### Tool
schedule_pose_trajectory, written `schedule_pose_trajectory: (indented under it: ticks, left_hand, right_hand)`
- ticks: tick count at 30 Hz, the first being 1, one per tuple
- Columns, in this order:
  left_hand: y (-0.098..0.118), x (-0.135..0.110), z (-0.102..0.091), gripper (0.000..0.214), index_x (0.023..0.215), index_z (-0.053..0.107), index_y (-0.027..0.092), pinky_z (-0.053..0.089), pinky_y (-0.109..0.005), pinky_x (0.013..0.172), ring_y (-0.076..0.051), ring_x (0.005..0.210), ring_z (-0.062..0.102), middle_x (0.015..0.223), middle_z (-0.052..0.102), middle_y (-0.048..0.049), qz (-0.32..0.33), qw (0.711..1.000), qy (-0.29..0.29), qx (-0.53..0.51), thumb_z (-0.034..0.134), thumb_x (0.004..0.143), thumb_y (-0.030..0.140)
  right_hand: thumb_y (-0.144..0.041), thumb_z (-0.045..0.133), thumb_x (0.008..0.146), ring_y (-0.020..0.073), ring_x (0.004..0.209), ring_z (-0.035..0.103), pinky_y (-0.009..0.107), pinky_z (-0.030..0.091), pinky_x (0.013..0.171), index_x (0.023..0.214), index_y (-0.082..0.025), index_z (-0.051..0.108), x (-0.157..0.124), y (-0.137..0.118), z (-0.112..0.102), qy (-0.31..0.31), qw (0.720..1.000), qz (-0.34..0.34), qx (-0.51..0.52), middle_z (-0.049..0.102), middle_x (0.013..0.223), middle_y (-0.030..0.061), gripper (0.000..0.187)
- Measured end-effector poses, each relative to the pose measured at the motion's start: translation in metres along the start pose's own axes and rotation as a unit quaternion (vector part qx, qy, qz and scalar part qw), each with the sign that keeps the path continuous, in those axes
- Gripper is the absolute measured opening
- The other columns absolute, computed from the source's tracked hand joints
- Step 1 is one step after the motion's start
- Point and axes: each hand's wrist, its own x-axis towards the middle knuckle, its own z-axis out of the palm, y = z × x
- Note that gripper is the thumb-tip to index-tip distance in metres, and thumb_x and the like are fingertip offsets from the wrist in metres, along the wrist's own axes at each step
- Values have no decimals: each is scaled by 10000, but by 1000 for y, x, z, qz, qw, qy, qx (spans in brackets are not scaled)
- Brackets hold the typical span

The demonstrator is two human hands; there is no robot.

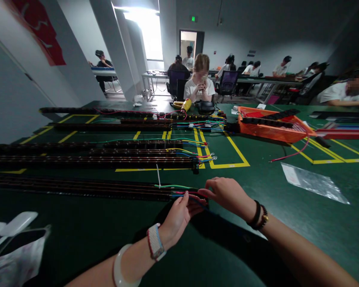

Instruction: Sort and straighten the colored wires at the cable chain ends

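Thumb and fingers of the left hand [179, 219] close loosely on red and blue wires [178, 194]; the right hand [227, 195], curled, meets the red, its grip unclear; leftward of both lie their long, dark, straight strips [77, 188].

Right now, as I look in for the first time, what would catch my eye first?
Probably the bright orange basket, on the right half of the green table beyond the hands. Nearer, at centre, the left hand and right hand meet at coloured wires ending the nearest long dark strips. A yellow tool stands out near the far edge.
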Motion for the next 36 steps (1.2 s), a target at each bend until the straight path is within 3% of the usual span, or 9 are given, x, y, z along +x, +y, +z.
schedule_pose_trajectory:
  ticks: [5,14,18,23,29,36]
  left_hand:
    - [4,7,-3,255,883,646,122,451,-395,936,-206,887,654,917,701,-107,-13,1000,-5,-2,520,878,344]
    - [10,6,-3,264,921,645,113,419,-389,991,-205,942,650,983,699,-122,-28,998,-49,-5,523,877,342]
    - [9,2,-1,373,948,632,102,496,-370,854,-203,836,677,908,710,-134,-69,992,-61,89,448,897,422]
    - [8,-3,2,383,965,593,138,517,-341,582,-226,604,679,680,704,-103,-129,946,-100,280,478,851,486]
    - [4,1,-4,392,882,558,131,513,-303,538,-221,602,685,670,692,-107,-110,941,-116,299,461,847,509]
    - [4,0,-4,375,817,544,136,512,-314,525,-226,593,680,671,688,-121,-86,936,-136,313,463,851,501]
  right_hand:
    - [-500,407,911,187,660,652,239,373,524,757,-191,659,-15,-6,-13,-17,1000,-6,-23,680,735,61,428]
    - [-300,443,917,227,701,686,275,469,568,876,-196,671,-17,-13,13,-77,995,-40,-48,710,792,86,254]
    - [-297,455,910,222,696,688,267,482,581,884,-171,652,-19,-13,14,-103,992,-66,-32,704,768,99,235]
    - [-359,430,924,229,676,689,257,471,552,849,-166,659,-15,-10,15,-104,993,-46,-33,693,721,109,309]
    - [-376,510,886,233,692,689,264,479,577,810,-161,696,-5,-2,16,-90,995,12,-43,696,750,127,294]
    - [-425,542,861,224,678,680,270,476,573,792,-145,710,-2,0,25,-79,995,32,-47,691,739,124,333]
